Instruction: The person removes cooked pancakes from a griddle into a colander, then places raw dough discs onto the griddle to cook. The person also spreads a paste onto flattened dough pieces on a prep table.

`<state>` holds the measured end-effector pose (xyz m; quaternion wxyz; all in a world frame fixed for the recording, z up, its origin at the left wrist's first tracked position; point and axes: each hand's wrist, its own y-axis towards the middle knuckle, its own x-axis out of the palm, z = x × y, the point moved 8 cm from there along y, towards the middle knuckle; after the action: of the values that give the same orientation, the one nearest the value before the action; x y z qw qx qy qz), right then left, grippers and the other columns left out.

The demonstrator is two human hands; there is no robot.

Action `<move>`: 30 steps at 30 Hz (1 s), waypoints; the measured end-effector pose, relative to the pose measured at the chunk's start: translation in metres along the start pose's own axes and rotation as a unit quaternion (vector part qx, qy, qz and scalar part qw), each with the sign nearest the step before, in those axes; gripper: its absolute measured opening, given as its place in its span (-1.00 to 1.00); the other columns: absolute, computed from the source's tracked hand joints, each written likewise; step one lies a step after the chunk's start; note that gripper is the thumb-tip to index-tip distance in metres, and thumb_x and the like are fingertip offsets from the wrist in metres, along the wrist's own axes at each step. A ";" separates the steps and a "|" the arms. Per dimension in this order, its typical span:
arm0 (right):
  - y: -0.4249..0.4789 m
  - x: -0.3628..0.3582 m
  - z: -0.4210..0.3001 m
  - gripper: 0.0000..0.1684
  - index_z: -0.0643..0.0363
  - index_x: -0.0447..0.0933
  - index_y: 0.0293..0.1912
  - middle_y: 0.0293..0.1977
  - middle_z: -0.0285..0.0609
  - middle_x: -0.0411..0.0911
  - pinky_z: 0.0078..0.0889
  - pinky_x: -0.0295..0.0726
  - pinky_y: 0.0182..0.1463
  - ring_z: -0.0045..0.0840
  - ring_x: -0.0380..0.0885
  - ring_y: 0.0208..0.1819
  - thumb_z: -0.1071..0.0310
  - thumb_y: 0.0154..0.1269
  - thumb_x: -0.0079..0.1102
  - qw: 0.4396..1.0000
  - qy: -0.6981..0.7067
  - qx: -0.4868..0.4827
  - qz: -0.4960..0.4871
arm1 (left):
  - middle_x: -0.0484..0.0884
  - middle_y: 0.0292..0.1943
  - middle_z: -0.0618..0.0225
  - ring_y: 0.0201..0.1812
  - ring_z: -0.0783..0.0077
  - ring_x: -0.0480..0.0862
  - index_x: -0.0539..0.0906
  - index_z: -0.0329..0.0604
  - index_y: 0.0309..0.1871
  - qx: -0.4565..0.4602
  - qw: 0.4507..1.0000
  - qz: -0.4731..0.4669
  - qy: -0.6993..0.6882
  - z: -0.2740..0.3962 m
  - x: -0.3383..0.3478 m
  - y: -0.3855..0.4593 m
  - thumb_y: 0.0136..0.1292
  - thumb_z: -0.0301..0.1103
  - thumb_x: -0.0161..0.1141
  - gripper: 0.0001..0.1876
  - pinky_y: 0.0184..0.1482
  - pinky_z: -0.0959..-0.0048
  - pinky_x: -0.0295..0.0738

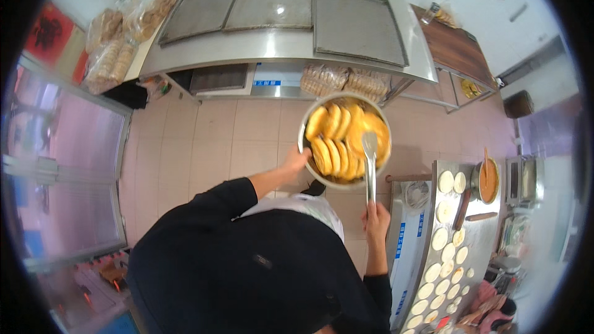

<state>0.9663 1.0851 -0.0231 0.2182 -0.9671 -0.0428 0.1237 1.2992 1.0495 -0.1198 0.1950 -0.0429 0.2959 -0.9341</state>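
Observation:
My left hand grips the left rim of a round metal pan, held up in front of me above the tiled floor. Golden-brown flatbreads fill the pan, many standing on edge in two rows, others lying flatter at the right. In my right hand are metal tongs, their handle end in my fist and their broad tip over the breads at the pan's right side. Whether the tip touches a bread cannot be told.
Ahead stands a steel table bearing flat metal trays. At right, a steel worktable holds pale dough rounds, rolling pins and a pot of orange-brown sauce; another person's hands are at its near end.

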 end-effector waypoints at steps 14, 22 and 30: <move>0.330 0.259 -0.253 -0.53 0.26 0.65 -0.33 -0.65 -0.27 0.55 -0.49 0.39 -0.50 -0.67 0.45 -0.61 -0.03 0.36 0.30 0.951 -0.168 -0.106 -0.236 | 0.61 0.02 0.04 -0.10 0.13 0.72 0.37 -0.34 0.23 0.026 0.919 0.223 -0.324 0.151 -0.163 0.241 0.27 -0.35 0.14 -0.52 -0.17 0.16 0.74; 0.421 0.298 -0.284 -0.46 0.32 0.63 -0.27 -0.61 -0.19 0.57 -0.40 0.48 -0.45 -0.58 0.55 -0.59 -0.08 0.35 0.30 0.958 -0.214 -0.103 -0.159 | 0.53 0.14 0.13 0.04 0.20 0.66 0.30 -0.20 0.34 0.040 0.900 0.206 -0.382 0.175 -0.222 0.346 0.32 -0.45 0.01 -0.50 -0.06 0.15 0.72; 0.519 0.266 -0.204 -0.49 0.32 0.52 -0.24 -0.64 -0.27 0.46 -0.56 0.23 -0.71 -0.71 0.31 -0.75 -0.04 0.44 0.23 0.997 -0.068 0.038 -0.027 | 0.52 0.13 0.24 0.09 0.22 0.63 0.34 -0.12 0.29 0.010 0.880 0.230 -0.417 0.167 -0.216 0.355 0.29 -0.44 0.02 -0.53 0.01 0.15 0.68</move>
<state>1.2905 0.5701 -0.1279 0.2550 -0.9458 -0.0786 0.1849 1.6509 0.7780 -0.1772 0.5097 -0.3571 0.1791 -0.7620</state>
